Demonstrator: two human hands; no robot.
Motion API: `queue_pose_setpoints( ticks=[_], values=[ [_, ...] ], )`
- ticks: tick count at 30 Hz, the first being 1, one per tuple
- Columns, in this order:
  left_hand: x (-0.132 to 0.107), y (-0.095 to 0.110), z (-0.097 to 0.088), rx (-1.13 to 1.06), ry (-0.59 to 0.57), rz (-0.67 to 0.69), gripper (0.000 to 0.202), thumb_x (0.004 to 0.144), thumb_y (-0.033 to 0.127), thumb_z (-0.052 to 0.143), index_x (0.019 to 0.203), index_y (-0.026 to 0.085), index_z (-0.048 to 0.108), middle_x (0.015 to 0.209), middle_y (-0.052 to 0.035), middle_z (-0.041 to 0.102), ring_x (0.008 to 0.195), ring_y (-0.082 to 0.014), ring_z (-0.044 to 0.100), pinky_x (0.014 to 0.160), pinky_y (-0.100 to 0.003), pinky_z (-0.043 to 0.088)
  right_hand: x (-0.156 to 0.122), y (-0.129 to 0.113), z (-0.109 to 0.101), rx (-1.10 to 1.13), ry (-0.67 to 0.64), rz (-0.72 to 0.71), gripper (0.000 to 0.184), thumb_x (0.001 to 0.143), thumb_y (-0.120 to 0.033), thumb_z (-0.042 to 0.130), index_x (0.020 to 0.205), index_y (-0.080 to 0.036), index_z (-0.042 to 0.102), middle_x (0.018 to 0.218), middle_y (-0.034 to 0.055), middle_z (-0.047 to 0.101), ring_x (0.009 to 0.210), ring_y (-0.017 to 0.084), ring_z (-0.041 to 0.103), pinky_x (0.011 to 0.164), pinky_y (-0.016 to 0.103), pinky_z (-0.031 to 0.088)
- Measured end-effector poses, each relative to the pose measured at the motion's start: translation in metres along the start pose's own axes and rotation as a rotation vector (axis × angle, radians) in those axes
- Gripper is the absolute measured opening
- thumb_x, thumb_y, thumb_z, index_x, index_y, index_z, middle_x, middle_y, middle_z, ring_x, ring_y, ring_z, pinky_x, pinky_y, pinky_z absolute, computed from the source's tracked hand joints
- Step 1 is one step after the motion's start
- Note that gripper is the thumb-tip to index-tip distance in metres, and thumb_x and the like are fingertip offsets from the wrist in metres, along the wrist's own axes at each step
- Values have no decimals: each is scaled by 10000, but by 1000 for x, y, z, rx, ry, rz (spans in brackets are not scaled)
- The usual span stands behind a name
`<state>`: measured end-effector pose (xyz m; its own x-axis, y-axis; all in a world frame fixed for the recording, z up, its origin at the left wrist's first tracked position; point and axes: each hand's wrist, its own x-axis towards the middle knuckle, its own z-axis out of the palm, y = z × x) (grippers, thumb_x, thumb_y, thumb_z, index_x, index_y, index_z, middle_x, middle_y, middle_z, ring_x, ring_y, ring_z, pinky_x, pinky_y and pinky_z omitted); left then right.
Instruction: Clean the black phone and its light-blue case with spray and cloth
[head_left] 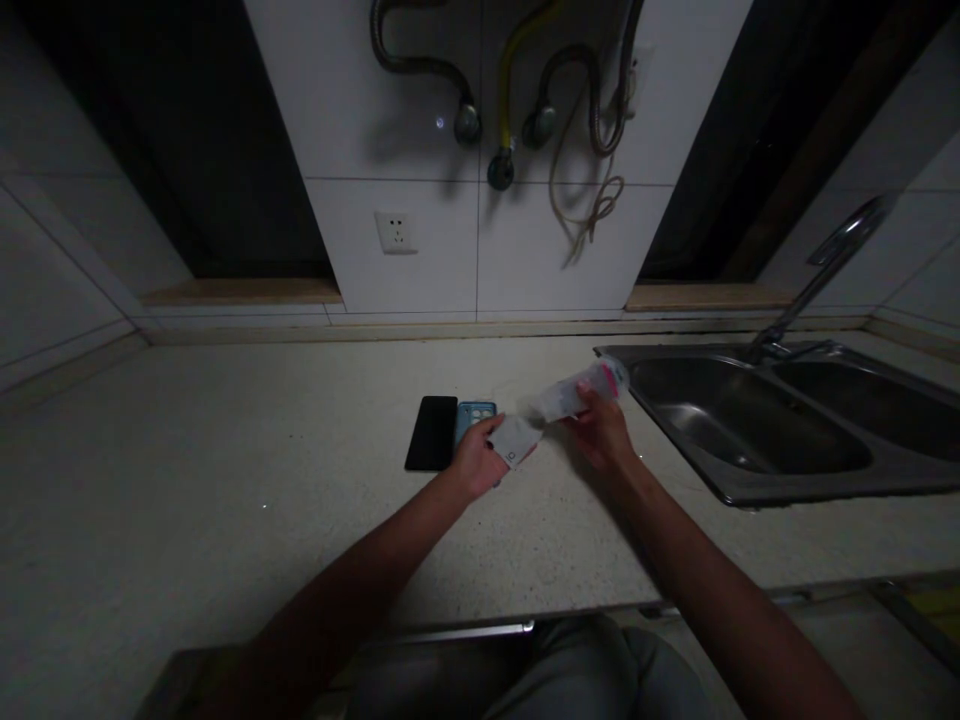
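Note:
My left hand pinches a small flat whitish packet with a dark mark on one corner. In my right hand is a longer translucent plastic sleeve with a pink band at its far end. The sleeve's near end comes close to the packet; whether they touch I cannot tell. Just left of my left hand a black phone lies flat on the counter. Beside it, partly covered by that hand, is a blue phone case with camera holes.
The pale speckled countertop runs along a tiled wall. On the right is a steel double sink with a curved faucet. A wall socket, hoses and valves and a tied cord are on the wall.

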<state>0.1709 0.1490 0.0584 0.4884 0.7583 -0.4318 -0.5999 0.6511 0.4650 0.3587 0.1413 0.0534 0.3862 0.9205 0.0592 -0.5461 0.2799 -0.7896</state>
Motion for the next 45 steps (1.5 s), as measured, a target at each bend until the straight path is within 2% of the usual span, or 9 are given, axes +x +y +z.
queue_pose_setpoints(
  ticks=[3, 8, 14, 20, 26, 35, 40, 45],
  values=[
    [0, -5, 2, -18, -17, -24, 192, 918, 133, 472, 966, 77, 649, 950, -157, 730, 983, -250, 703, 976, -430, 524, -5, 2, 4, -164, -33, -103, 393, 573, -339, 910, 889, -241, 696, 838, -14, 742, 791, 191, 708, 736, 333, 612],
    [-1, -5, 4, -57, -34, 19, 176, 922, 151, 472, 947, 82, 632, 997, -161, 714, 1035, -265, 681, 998, -456, 503, -8, 9, 2, -370, -35, -149, 401, 531, -358, 925, 836, -174, 740, 834, 51, 772, 792, 232, 725, 777, 359, 594],
    [-3, -6, 5, -63, -40, 12, 195, 936, 212, 478, 1030, 109, 615, 1023, -142, 701, 1047, -269, 666, 979, -501, 508, -11, 10, 1, -428, -87, -185, 417, 555, -380, 918, 876, -168, 757, 908, 79, 786, 827, 256, 742, 804, 387, 602],
    [-5, -9, 5, -60, -57, -10, 214, 935, 228, 482, 1057, 116, 617, 1003, -128, 702, 1009, -261, 670, 979, -495, 502, -9, 12, -5, -539, -4, -222, 440, 530, -416, 922, 837, -155, 746, 837, 81, 782, 752, 261, 735, 754, 394, 612],
    [-5, -12, 5, -37, -78, -13, 212, 941, 232, 476, 1034, 116, 627, 985, -117, 703, 981, -243, 670, 990, -474, 493, -12, 11, -1, -513, -85, -231, 382, 609, -383, 891, 890, -161, 758, 922, 91, 786, 836, 274, 749, 821, 422, 607],
    [-7, -10, 7, -35, -57, 18, 224, 937, 255, 479, 1030, 122, 635, 1024, -134, 699, 1007, -247, 665, 981, -469, 503, -11, 11, -1, -424, -103, -215, 431, 573, -386, 912, 909, -163, 759, 962, 93, 787, 893, 287, 747, 872, 435, 597],
    [-5, -12, 4, -50, -87, 15, 232, 918, 256, 495, 1066, 137, 628, 1079, -145, 693, 1022, -263, 662, 950, -488, 515, -13, 10, -1, -427, -65, -221, 374, 600, -359, 899, 875, -151, 753, 906, 90, 789, 845, 283, 753, 819, 418, 613],
    [-5, -13, 2, -41, -125, -13, 214, 917, 273, 505, 1040, 147, 626, 1076, -132, 687, 1043, -256, 652, 989, -484, 489, -13, 7, 1, -423, 4, -283, 362, 598, -356, 898, 855, -151, 747, 862, 81, 786, 791, 258, 747, 805, 405, 609]
  ],
)
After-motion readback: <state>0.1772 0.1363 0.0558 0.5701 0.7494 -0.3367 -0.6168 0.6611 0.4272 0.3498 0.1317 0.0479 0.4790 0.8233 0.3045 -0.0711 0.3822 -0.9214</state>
